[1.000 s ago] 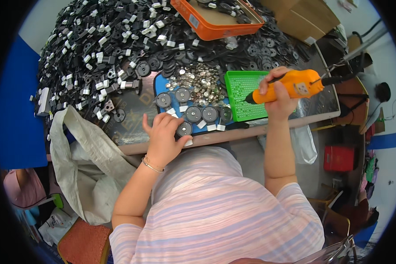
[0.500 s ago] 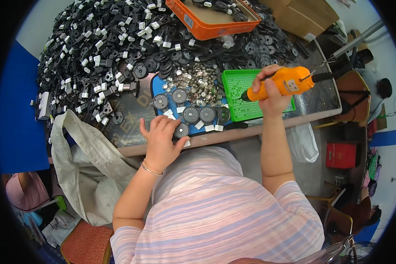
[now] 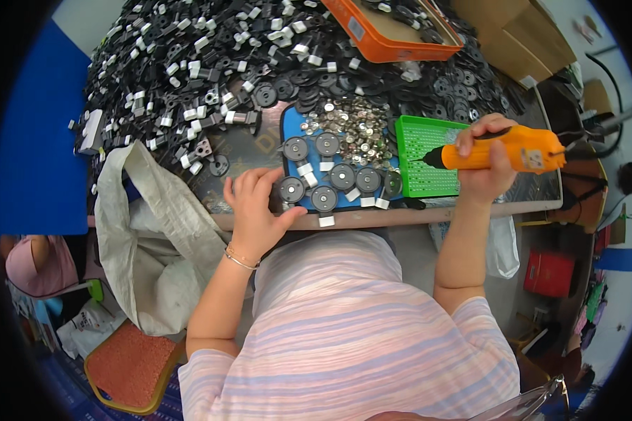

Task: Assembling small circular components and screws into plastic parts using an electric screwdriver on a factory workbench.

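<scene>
The left hand (image 3: 254,214) had fingers apart around a wheel (image 3: 291,189) on the mat (image 3: 294,121), contact unclear, the right hand (image 3: 487,167) clamped the driver (image 3: 530,149); bracing the wheel flat seemed advisable.

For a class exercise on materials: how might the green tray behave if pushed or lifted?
The green tray would probably slide rather than tip, since it looks low and broad. Lifted, it would likely stay fairly stiff, as its raised walls look straight and firm.
</scene>
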### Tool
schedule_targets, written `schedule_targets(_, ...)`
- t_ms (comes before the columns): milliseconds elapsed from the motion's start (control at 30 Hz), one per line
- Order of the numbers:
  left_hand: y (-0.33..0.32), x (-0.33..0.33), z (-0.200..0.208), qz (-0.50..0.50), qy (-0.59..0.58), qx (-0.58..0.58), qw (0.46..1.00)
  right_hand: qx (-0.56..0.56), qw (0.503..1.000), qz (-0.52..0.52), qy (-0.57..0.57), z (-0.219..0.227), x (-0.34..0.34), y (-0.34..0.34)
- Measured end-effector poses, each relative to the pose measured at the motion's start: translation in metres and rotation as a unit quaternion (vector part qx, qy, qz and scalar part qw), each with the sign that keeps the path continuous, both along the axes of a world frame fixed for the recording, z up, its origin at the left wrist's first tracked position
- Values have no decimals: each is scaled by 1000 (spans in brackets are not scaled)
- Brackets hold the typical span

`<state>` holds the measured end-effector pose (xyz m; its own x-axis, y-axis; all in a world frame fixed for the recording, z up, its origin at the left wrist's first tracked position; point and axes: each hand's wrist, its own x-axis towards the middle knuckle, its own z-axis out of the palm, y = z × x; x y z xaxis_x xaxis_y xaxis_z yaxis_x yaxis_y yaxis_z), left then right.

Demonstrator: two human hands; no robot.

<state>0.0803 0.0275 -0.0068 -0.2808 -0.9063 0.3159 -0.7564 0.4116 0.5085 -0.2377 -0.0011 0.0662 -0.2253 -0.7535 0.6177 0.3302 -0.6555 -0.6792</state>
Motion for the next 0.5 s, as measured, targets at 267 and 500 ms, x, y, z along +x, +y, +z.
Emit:
schedule_targets(267, -7, 2, -19, -15, 51, 24, 998, 13, 980, 191, 48, 5, 104, -7)
schedule_targets(500, -7, 3, -21, -17, 82, 40, 996, 9, 976, 183, 121, -13, 153, -22)
